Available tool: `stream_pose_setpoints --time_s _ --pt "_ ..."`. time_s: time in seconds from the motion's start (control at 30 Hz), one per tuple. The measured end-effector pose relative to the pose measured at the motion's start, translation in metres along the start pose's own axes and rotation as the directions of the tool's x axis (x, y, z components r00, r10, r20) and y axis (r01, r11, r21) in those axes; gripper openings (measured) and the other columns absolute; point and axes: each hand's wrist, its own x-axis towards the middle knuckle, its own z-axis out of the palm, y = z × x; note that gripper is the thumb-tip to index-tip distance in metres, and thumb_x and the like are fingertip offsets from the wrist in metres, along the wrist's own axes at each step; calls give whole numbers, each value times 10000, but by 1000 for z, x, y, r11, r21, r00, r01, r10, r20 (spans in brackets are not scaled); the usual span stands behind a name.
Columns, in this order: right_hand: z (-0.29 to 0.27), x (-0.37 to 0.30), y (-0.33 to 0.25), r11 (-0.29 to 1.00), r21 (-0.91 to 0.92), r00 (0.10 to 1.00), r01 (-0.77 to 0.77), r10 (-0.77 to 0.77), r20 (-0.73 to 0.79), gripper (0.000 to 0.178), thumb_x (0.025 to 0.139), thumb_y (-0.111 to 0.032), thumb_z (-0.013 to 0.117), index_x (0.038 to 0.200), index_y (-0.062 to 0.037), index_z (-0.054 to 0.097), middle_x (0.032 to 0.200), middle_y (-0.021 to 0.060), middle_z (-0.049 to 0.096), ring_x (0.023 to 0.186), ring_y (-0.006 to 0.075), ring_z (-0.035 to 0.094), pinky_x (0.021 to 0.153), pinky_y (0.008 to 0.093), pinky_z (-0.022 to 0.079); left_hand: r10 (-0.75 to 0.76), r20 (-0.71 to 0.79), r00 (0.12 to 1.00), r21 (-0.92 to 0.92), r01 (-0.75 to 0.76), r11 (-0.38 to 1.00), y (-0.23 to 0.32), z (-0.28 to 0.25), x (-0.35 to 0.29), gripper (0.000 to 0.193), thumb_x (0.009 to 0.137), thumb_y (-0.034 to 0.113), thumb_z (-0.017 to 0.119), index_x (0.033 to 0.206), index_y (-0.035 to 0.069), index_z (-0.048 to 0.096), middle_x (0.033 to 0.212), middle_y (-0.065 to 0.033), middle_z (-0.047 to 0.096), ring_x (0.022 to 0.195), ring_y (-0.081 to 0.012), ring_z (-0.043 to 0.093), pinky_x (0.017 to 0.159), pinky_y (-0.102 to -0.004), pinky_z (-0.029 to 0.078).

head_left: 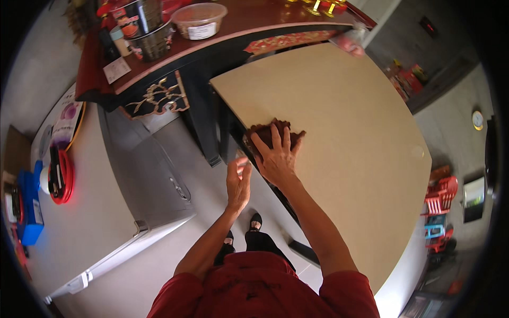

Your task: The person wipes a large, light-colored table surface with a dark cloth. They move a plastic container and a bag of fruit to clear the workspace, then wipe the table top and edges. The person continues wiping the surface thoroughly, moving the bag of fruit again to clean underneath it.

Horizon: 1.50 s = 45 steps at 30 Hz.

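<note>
We wore a dark red shirt [233,270] with short, loose sleeves [347,291] and a darker print [252,294], black trousers [262,243] and low-cut black shoes [256,217]. Our left hand [239,185] and right hand [277,160] were bare, as were our forearms [315,220].

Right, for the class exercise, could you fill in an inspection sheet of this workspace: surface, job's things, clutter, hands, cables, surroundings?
Surface: tan tabletop, dark along its left side.
Job's things: brown cloth, bunched near the tabletop's left edge.
Clutter: plastic tub on the dark red cabinet; blue box on the pale-topped unit at left.
Hands: right hand spread on the cloth; left hand beside that edge, grip unclear.
Cables: red loop on the pale-topped unit, possibly a cord; cannot tell.
Surroundings: red chairs and wall clock at right.
</note>
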Motion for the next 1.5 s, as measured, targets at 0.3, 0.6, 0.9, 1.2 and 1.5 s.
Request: stream_pose_setpoints --time_s 0.3,0.6,0.9,1.2,1.5 --pt "60 146 -49 971 -177 977 162 -133 164 443 840 -197 567 1268 -310 574 1484 187 342 1318 535 341 845 838 232 -156 -84 984 107 165 980 -21 -53 -41 217 942 186 605 1094 33 611 1029 -70 647 908 -161 615 746 -290 483" --pt "85 151 -61 589 -559 800 584 -536 271 455 873 -238 562 1319 -155 589 1415 125 472 1388 342 308 1083 685 182 -274 -123 954 168 292 942 -19 -78 -91 235 911 143 644 1115 30 611 1063 -86 665 881 -135 636 679 -257 509" --pt "76 -10 -14 345 -660 745 667 -285 604 501 920 -263 522 1352 -9 540 1496 137 407 1395 299 328 1184 535 30 -200 -73 977 172 210 962 -13 -111 -120 204 900 136 646 1067 20 630 995 -102 679 857 -164 643 716 -292 515" --pt "16 -151 19 390 -686 785 615 -213 582 509 929 -265 499 1393 -55 504 1527 135 356 1444 237 248 1181 511 -22 -201 180 963 132 179 975 -9 -102 -144 254 915 194 614 1070 -7 623 1049 -128 685 963 -214 648 852 -334 496" --pt "-20 -288 67 419 -739 843 528 -156 514 491 906 -264 485 1354 -72 546 1486 74 425 1303 196 430 1201 418 44 -203 382 902 72 190 979 -25 -80 -160 277 920 217 621 1079 -10 618 1042 -123 687 933 -211 646 858 -344 492"
